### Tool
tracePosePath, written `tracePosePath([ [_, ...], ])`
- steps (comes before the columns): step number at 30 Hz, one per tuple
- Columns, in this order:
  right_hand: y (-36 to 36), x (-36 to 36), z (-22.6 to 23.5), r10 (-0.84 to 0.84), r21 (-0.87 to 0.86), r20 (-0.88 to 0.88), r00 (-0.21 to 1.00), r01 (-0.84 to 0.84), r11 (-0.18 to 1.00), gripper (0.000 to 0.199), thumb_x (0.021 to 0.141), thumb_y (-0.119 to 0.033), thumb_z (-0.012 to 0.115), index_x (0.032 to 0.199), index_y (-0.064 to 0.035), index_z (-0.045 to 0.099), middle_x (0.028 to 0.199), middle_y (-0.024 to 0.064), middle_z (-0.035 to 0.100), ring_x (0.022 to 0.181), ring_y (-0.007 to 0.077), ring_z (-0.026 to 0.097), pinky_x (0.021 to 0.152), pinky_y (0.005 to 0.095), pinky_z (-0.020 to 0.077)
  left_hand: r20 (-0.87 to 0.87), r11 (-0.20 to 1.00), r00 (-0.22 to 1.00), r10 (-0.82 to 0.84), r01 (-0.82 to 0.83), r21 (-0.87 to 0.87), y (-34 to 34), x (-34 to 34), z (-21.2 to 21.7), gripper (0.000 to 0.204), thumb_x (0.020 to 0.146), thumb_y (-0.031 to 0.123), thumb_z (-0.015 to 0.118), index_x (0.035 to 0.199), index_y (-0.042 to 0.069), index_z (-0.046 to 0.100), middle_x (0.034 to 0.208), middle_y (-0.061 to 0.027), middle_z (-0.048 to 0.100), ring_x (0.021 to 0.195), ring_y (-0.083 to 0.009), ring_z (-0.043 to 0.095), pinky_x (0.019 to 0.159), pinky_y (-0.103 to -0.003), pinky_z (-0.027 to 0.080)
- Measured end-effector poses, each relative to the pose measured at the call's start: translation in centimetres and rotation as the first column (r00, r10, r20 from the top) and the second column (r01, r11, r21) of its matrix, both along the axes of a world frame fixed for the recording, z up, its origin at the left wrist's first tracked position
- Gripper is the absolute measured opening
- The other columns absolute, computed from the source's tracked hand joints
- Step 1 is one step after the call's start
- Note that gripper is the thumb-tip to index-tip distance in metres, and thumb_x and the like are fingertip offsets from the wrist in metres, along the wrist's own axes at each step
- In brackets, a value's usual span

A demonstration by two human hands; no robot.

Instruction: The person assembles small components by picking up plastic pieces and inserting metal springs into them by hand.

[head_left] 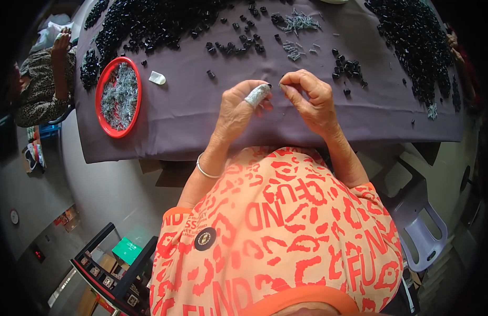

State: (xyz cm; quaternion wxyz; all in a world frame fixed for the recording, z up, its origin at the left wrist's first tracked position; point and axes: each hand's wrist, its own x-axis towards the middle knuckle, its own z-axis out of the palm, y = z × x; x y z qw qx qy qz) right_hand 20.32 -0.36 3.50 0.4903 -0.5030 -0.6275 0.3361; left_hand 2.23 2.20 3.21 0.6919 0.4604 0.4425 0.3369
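Small black part (269, 86) is seen at the fingertips of the left hand (236, 103), apparently pinched there, above the near side of the cloth-covered table (175, 118). One digit of that hand is covered by a whitish wrap (257, 96). Right hand (315, 100) is held just to the right of the part, thumb and forefinger brought together; whether anything tiny is gripped cannot be told. A gap is left between the two hands.

Red basket (99, 100), filled with metal pins (120, 97), is placed well to the left of both hands. Short white sleeve (157, 78) is laid just right of the basket. One loose black piece (210, 74) is left beyond the left hand; a cluster (347, 67) is spread beyond the right. Farther out, more pins (302, 22) are piled, flanked by large black heaps at left (149, 26) and right (412, 47).
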Motion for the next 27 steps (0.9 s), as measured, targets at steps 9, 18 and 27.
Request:
tracePosePath([
  [9, -0.4, -1.1, 0.6, 0.061, 0.053, 0.114, 0.992, -0.067, 0.996, 0.013, 0.077, 0.008, 0.062, 0.089, 0.0018, 0.060, 0.080, 0.0077, 0.060, 0.068, 0.0142, 0.058, 0.062, 0.0250, 0.0467, -0.182, 0.958, 0.983, 0.015, 0.038, 0.283, -1.6, 0.2, 0.9, 0.013, 0.090, 0.004, 0.055, 0.101, 0.001, 0.058, 0.085, -0.0045, 0.060, 0.074, -0.0104, 0.059, 0.061, -0.024, 0.047],
  [18, -1.0, -1.7, 0.3, 0.061, 0.122, 0.294, 0.954, -0.100, 0.987, 0.014, 0.076, 0.007, 0.063, 0.088, 0.0000, 0.060, 0.079, 0.0092, 0.062, 0.069, 0.0213, 0.061, 0.062, 0.0289, 0.0479, -0.401, 0.642, 0.900, 0.173, 0.206, 0.739, -1.8, -0.6, -0.6, 0.021, 0.077, -0.005, 0.059, 0.096, 0.001, 0.054, 0.088, -0.0150, 0.055, 0.079, -0.0330, 0.057, 0.067, -0.038, 0.047],
  [27, -0.4, -1.9, 0.7, 0.170, 0.052, 0.322, 0.931, -0.196, 0.979, 0.012, 0.077, 0.004, 0.063, 0.088, -0.0004, 0.060, 0.078, 0.0093, 0.061, 0.068, 0.0218, 0.061, 0.060, 0.0293, 0.0480, -0.335, 0.737, 0.942, 0.012, 0.218, 0.640, -1.1, -2.2, -0.8, 0.017, 0.079, -0.005, 0.059, 0.095, 0.000, 0.056, 0.084, -0.0130, 0.056, 0.077, -0.0292, 0.057, 0.068, -0.034, 0.047],
])
